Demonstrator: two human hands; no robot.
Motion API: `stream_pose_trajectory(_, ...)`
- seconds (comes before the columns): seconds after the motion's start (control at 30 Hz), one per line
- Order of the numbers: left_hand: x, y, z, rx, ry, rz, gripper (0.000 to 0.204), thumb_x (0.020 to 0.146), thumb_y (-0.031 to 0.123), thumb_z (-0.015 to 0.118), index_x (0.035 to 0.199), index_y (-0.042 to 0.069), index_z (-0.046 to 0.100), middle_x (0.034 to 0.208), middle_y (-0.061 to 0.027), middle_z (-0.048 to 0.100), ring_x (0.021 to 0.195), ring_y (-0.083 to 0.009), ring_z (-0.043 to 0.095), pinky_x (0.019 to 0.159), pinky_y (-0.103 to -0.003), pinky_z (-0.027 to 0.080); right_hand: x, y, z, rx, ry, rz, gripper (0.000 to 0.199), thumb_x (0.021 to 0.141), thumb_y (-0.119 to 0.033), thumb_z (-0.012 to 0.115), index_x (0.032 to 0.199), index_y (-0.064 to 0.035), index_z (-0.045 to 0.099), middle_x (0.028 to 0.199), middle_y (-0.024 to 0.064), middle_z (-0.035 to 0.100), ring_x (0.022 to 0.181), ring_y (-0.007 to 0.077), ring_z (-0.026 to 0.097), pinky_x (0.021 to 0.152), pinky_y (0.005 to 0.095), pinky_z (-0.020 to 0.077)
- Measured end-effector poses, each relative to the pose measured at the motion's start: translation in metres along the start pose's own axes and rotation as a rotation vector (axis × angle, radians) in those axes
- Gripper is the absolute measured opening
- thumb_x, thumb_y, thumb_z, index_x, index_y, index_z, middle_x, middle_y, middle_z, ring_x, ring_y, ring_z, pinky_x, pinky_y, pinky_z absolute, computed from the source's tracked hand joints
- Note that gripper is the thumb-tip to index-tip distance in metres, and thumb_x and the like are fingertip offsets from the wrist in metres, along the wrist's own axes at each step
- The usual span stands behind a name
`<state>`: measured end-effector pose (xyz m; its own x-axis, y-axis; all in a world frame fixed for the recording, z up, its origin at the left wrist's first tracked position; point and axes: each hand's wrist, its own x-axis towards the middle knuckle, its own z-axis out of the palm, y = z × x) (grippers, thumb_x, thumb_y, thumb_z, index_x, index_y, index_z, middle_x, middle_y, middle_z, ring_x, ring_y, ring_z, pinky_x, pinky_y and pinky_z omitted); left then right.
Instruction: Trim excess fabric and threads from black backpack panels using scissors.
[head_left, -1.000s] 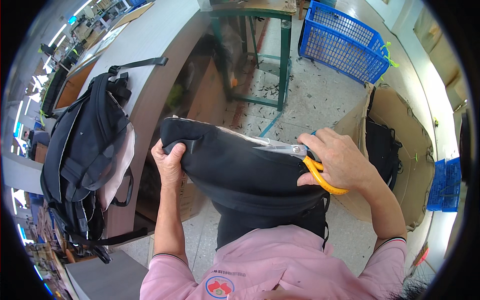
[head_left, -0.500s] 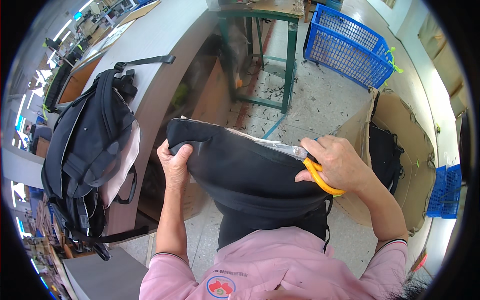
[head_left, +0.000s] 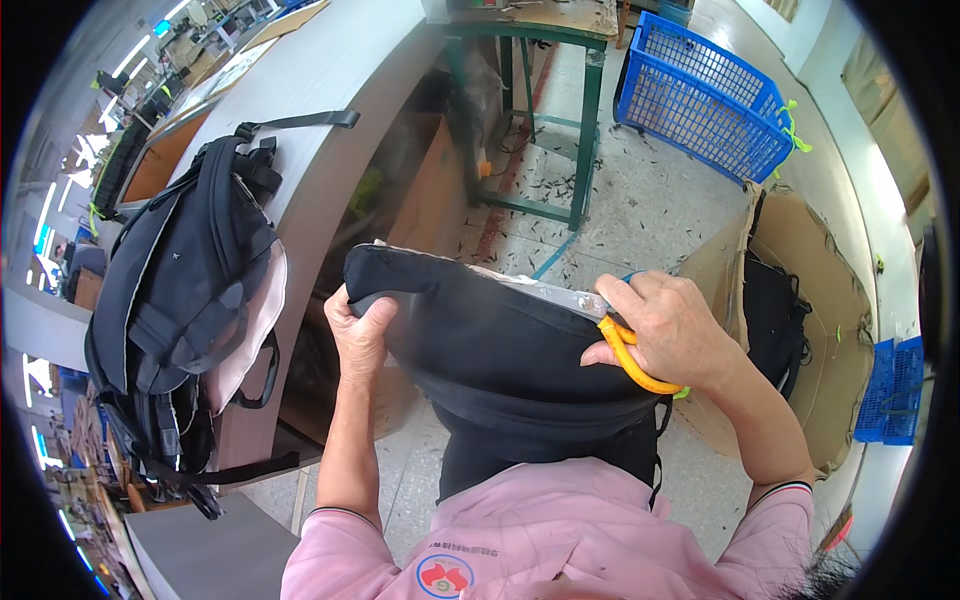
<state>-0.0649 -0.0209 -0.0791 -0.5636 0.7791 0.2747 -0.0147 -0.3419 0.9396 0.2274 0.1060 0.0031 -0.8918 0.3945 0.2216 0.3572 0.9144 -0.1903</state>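
I hold a black backpack [head_left: 500, 350] up in front of my chest, its top edge facing away from me. My left hand [head_left: 360, 335] grips the bag's left end, fingers curled over the fabric. My right hand [head_left: 670, 325] is shut on scissors with orange handles [head_left: 632, 358]. Their metal blades [head_left: 545, 292] lie flat along the bag's upper seam, pointing left. The lower part of the bag hangs down against my pink shirt.
A pile of black backpacks [head_left: 185, 300] lies on the grey worktable [head_left: 320, 90] at my left. A green metal table frame [head_left: 580, 130] and a blue plastic basket [head_left: 705, 95] stand ahead. A cardboard box [head_left: 800, 300] with a black bag inside sits at right. Thread scraps litter the floor.
The scissors' blades have moved a little further left along the seam. My left hand has shifted its grip slightly on the bag's end.
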Motion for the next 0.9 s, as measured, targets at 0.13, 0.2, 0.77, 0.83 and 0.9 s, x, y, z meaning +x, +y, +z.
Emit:
stream_pose_trajectory(0.13,0.0,-0.001,0.002,-0.019,-0.001,-0.005,0.043,0.067,0.031,0.082,0.091,0.0,0.064,0.082,0.0015,0.061,0.073,-0.0078,0.054,0.068,-0.022,0.044,0.0,0.002,0.003,-0.004,-0.009,0.002,0.051,0.07,-0.047,0.071,0.092,-0.0047,0.053,0.062,0.0108,0.051,0.062,0.0265,0.057,0.052,0.0349,0.0452)
stream_pose_trajectory(0.2,0.0,-0.001,0.001,-0.024,-0.002,-0.007,0.043,0.067,0.031,0.082,0.091,0.0,0.064,0.082,0.0015,0.061,0.073,-0.0077,0.054,0.068,-0.022,0.044,0.001,0.002,0.002,-0.001,-0.011,0.008,0.052,0.07,-0.048,0.071,0.093,-0.0047,0.053,0.063,0.0106,0.051,0.063,0.0264,0.058,0.052,0.0346,0.0454)
stream_pose_trajectory(0.77,-0.004,0.006,0.013,-0.036,0.024,-0.045,0.015,0.07,0.009,0.069,0.083,0.003,0.063,0.072,0.0048,0.058,0.063,-0.0042,0.051,0.058,-0.02,0.042,0.017,-0.001,0.011,0.041,0.067,-0.066,0.058,0.068,-0.05,0.071,0.098,-0.0029,0.054,0.064,0.0104,0.05,0.062,0.0262,0.054,0.053,0.0346,0.0438)
stream_pose_trajectory(0.83,-0.004,0.006,0.013,-0.035,0.03,-0.047,0.014,0.07,0.007,0.067,0.082,0.004,0.063,0.072,0.0049,0.058,0.063,-0.0039,0.051,0.058,-0.02,0.042,0.016,0.001,0.014,0.05,0.057,-0.059,0.061,0.065,-0.053,0.071,0.097,-0.0033,0.054,0.065,0.01,0.048,0.062,0.0254,0.052,0.053,0.0346,0.0418)
stream_pose_trajectory(0.9,-0.003,0.005,0.014,-0.019,0.043,-0.062,0.014,0.068,0.001,0.062,0.082,0.004,0.063,0.072,0.005,0.057,0.063,-0.0037,0.05,0.057,-0.02,0.042,0.017,0.003,0.017,0.094,0.084,-0.059,0.063,0.065,-0.054,0.071,0.099,-0.0036,0.054,0.065,0.0099,0.048,0.063,0.0257,0.052,0.054,0.035,0.0421)
